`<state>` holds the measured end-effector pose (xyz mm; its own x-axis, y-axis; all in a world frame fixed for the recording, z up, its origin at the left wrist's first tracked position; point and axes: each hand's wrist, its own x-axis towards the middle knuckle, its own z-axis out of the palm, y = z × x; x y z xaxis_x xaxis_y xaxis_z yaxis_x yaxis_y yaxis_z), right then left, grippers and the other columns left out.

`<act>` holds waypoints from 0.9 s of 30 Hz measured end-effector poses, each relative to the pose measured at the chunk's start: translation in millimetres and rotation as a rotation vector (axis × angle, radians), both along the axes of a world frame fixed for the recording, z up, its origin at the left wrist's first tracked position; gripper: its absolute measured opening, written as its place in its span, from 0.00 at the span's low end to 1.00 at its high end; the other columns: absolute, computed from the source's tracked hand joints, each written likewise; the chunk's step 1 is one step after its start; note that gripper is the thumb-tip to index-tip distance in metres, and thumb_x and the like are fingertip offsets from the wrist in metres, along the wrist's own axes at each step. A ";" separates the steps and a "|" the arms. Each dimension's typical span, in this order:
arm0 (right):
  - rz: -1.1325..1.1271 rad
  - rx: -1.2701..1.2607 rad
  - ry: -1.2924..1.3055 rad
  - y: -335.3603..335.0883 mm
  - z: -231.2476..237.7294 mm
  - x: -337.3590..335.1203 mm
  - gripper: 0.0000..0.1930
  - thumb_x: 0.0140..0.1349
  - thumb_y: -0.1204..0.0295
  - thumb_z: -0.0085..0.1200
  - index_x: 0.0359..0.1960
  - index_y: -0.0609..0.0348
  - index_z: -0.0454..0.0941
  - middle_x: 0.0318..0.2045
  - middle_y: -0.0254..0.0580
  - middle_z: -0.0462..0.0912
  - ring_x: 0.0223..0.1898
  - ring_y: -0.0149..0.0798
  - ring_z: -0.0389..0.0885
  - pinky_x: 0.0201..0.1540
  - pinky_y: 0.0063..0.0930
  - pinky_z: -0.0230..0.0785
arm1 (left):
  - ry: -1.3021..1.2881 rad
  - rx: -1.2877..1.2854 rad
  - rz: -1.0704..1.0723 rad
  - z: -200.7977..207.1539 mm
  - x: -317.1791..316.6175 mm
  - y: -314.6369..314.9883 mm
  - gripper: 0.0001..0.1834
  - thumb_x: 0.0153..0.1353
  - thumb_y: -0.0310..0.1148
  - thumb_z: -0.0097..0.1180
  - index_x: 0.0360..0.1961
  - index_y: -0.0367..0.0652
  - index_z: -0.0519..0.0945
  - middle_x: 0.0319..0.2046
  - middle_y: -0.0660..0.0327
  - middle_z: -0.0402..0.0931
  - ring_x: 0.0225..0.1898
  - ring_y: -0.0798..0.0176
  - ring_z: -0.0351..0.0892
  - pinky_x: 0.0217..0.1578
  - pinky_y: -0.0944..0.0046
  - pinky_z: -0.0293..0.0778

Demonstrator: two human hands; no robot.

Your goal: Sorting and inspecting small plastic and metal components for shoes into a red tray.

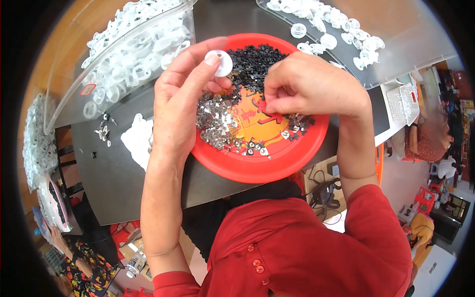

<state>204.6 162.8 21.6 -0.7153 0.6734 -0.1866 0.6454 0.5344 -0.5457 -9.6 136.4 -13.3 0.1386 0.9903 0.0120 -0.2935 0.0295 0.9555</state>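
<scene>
My left hand (pixel 174 101) holds a white round plastic piece (pixel 225 64) between thumb and fingers, above the left side of a red round tray (pixel 247 171). My right hand (pixel 316 84) is closed in a pinch over the tray's right side. Whatever sits between its fingertips is hidden. Small black parts (pixel 255 59) are heaped at the tray's far side. Clear and silvery small parts (pixel 216 121) form a pile at its left, below my left hand. A few loose dark and metal bits (pixel 252 147) lie near the front of the tray's yellow-and-red printed middle.
A clear bin full of white plastic pieces (pixel 133 57) stands at the far left. More white pieces (pixel 326 22) lie in another clear bin (pixel 391 44) at far right. On the dark table (pixel 114 193) are a crumpled white wad (pixel 136 141) and small metal parts (pixel 103 131). Another person's arm (pixel 62 245) shows lower left.
</scene>
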 end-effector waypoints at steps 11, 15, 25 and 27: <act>-0.144 0.023 0.711 10.4 -2.5 -9.7 0.06 0.58 0.74 0.59 0.34 0.65 0.81 0.28 0.39 0.80 0.32 0.32 0.79 0.36 0.24 0.71 | 0.117 -0.029 -0.203 -1.8 -1.8 -3.4 0.11 0.64 0.36 0.56 0.42 0.40 0.80 0.32 0.67 0.78 0.34 0.77 0.73 0.37 0.73 0.71; -0.108 0.144 0.742 9.7 -3.6 -14.1 0.05 0.54 0.76 0.62 0.33 0.62 0.83 0.28 0.37 0.79 0.31 0.30 0.77 0.35 0.23 0.69 | -0.021 -0.123 -0.188 3.4 1.1 -5.0 0.11 0.63 0.37 0.59 0.41 0.41 0.79 0.30 0.67 0.77 0.33 0.75 0.73 0.36 0.72 0.71; -0.107 0.207 0.757 9.3 -8.7 -18.4 0.06 0.53 0.78 0.63 0.33 0.61 0.83 0.27 0.36 0.80 0.28 0.30 0.78 0.31 0.22 0.69 | -0.108 -0.119 -0.201 -4.4 -5.0 -0.6 0.10 0.61 0.36 0.61 0.38 0.42 0.79 0.28 0.69 0.76 0.29 0.76 0.72 0.34 0.73 0.69; -0.094 0.248 0.740 9.7 -9.0 -18.3 0.07 0.53 0.77 0.63 0.34 0.62 0.83 0.27 0.36 0.80 0.27 0.28 0.77 0.30 0.21 0.69 | -0.089 -0.110 -0.183 -4.7 -5.0 -0.6 0.09 0.61 0.35 0.61 0.38 0.42 0.79 0.29 0.69 0.76 0.29 0.76 0.72 0.33 0.73 0.69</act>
